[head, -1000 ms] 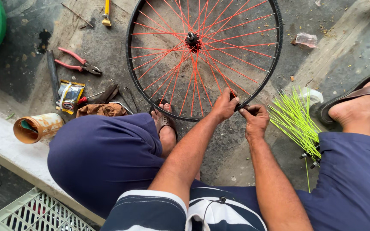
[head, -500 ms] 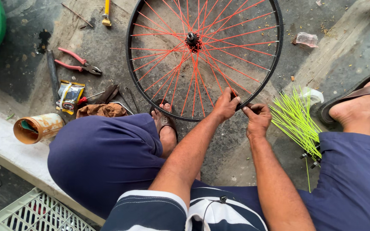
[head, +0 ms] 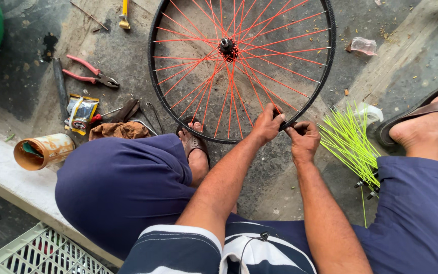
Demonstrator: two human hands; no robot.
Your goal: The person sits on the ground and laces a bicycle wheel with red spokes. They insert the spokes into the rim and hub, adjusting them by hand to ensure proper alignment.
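Black bicycle rim w/ orange spokes is gripped by left hand; right hand is pinched at rim, probably on a spoke nipple.

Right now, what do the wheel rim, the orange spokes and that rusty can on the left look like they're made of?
Wheel rim: thin black hoop, probably painted or anodised metal, matte.
Orange spokes: thin straight wires, likely metal with a bright orange coating.
Can: cylinder lying on its side, probably steel, brown with rust and grime.
The left hand and right hand pinch the rim's near edge.
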